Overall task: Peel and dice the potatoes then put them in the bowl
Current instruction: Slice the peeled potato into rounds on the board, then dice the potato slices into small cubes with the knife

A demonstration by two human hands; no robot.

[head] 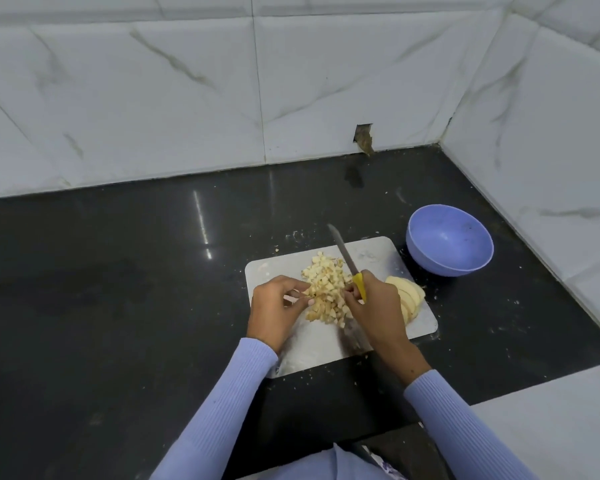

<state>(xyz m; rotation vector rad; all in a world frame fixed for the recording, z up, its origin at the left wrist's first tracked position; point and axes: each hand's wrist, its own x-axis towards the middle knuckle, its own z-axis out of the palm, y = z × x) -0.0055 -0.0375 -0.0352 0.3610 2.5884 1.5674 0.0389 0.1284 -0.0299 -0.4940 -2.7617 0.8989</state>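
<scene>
The right hand (374, 306) grips a knife (347, 259) by its yellow handle, blade angled up and away over the cutting board (378, 258), while its fingertips meet the pile of diced potato (326, 292). The left hand (274, 310), fingers curled, pinches at the pile's left edge. Sliced potato (411, 297) lies just right of the right hand, on the board. A purple bowl (449, 244) stands off the board's far right corner on the black bench (118, 289).
</scene>
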